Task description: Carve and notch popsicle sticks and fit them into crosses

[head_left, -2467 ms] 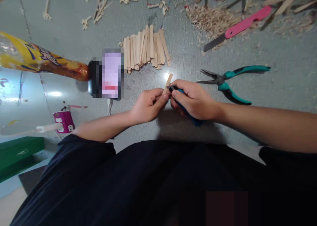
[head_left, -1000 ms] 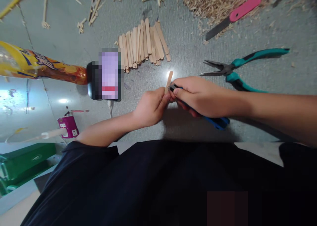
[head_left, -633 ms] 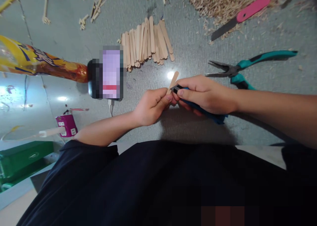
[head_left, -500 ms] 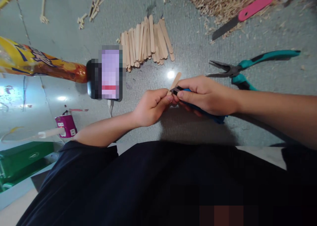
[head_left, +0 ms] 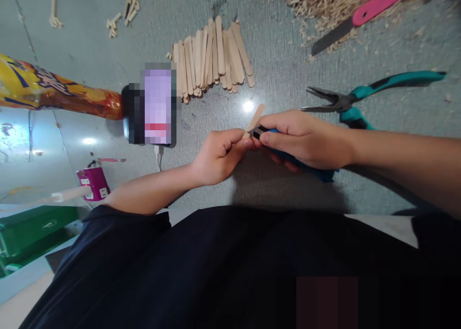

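Between the thumb and fingers of my left hand (head_left: 219,156) is a wooden craft stick (head_left: 256,116), pinched near its lower end. Its rounded far end points up and slightly right, away from me. My right hand (head_left: 306,139) is wrapped round a blue-and-black utility knife (head_left: 256,131), whose short metal blade tip meets the stick beside my left fingertips. Most of the knife's handle is hidden in my palm, and its blue rear end shows below the wrist. Above the hands lies a row of craft sticks (head_left: 209,60), side by side on the table.
Teal-handled needle-nose pliers (head_left: 340,102) lie open beyond my right hand. A pink-handled saw (head_left: 376,9) rests by a heap of wood shavings (head_left: 313,5). To the left are a blurred phone (head_left: 157,105) on a cable, a yellow snack bag (head_left: 54,89) and a purple power adapter (head_left: 92,183).
My right hand with the knife has shifted very slightly to the right. The stick stays in my left fingers, and the camera view has moved a little.
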### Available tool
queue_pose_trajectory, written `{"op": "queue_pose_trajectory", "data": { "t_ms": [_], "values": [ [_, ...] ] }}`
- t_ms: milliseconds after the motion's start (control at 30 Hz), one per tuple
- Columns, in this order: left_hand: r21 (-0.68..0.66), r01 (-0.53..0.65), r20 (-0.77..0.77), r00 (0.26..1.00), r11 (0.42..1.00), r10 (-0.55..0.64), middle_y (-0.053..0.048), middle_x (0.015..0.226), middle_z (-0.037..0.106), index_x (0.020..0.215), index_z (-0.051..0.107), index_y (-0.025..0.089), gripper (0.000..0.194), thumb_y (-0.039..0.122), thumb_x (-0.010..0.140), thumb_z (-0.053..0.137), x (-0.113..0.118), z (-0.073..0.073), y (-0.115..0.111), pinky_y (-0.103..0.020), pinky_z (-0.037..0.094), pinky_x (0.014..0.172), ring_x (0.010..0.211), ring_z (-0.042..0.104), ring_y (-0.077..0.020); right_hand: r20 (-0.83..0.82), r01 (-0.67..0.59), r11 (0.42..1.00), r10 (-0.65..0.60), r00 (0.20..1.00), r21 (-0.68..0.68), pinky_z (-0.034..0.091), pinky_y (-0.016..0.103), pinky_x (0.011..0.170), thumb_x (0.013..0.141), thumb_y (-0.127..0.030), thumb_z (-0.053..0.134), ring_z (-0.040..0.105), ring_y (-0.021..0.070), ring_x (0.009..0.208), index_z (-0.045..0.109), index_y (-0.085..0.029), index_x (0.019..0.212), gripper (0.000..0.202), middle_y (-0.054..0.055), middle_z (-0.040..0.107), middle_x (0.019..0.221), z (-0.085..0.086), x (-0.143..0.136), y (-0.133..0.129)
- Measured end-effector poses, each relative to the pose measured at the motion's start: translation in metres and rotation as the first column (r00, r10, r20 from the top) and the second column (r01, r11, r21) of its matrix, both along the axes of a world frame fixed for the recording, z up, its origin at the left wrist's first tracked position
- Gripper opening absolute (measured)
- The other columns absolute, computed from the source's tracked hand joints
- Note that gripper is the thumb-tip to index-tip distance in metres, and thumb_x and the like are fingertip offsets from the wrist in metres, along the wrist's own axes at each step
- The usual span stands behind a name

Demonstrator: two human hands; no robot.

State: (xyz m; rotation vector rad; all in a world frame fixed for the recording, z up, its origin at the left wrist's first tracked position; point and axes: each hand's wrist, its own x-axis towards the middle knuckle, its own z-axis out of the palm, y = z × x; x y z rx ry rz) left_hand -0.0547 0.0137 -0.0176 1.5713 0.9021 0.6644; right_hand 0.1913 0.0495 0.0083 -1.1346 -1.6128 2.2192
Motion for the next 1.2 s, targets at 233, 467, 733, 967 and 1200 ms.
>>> {"op": "queue_pose_trajectory", "data": {
  "t_ms": [233,467,733,967,1200],
  "values": [
    [0.014,0.013,-0.01,1.0,1.0,-0.013,0.001,0.073,0.067,0.099,0.079,0.016,0.041,0.047,0.12,0.063,0.002,0.004,0.0,-0.026,0.049,0.068,0.067,0.06,-0.0099,-0.041,-0.032,0.998,0.03,0.999,-0.059,0.042,0.023,0.035,0.115,-0.023,0.069,0.06,0.0109,0.038,0.067,-0.021,0.092,0.024,-0.006,0.066,0.063,-0.004,0.006,0.005],
    [-0.006,0.015,-0.006,1.0,1.0,-0.015,0.002,0.071,0.063,0.095,0.077,0.019,0.043,0.054,0.117,0.067,0.001,0.003,0.0,-0.029,0.042,0.061,0.062,0.053,-0.0105,-0.111,0.1,0.985,-0.116,0.987,-0.142,0.04,0.025,0.037,0.117,-0.038,0.071,0.058,0.0116,0.041,0.065,-0.022,0.091,0.03,-0.004,0.065,0.066,-0.004,0.003,-0.001],
    [-0.084,-0.085,-0.024,0.996,0.993,0.083,0.002,0.068,0.057,0.103,0.081,0.021,0.048,0.065,0.117,0.064,0.0,-0.001,-0.005,-0.032,0.04,0.059,0.06,0.048,-0.012,-0.143,0.152,0.979,-0.171,0.975,-0.135,0.038,0.023,0.038,0.117,-0.039,0.07,0.056,0.0103,0.041,0.064,-0.023,0.096,0.027,-0.006,0.065,0.067,-0.005,0.002,-0.007],
    [-0.025,-0.059,-0.057,0.997,0.998,0.057,0.002,0.067,0.055,0.096,0.077,0.022,0.05,0.065,0.117,0.064,0.002,0.002,-0.002,-0.031,0.04,0.057,0.06,0.046,-0.0122,-0.071,0.113,0.988,-0.121,0.99,-0.103,0.039,0.023,0.036,0.117,-0.03,0.071,0.058,0.0099,0.04,0.062,-0.023,0.09,0.029,-0.007,0.063,0.064,0.0,0.0,-0.006],
    [-0.013,-0.061,-0.036,0.998,0.998,0.06,0.002,0.065,0.056,0.097,0.079,0.02,0.049,0.063,0.117,0.064,0.002,0.002,-0.002,-0.029,0.041,0.056,0.058,0.048,-0.0117,-0.067,0.225,0.967,-0.234,0.97,-0.116,0.04,0.023,0.039,0.118,-0.037,0.069,0.059,0.0106,0.044,0.066,-0.023,0.097,0.026,-0.005,0.066,0.069,-0.002,-0.001,-0.009]
  ]
}}
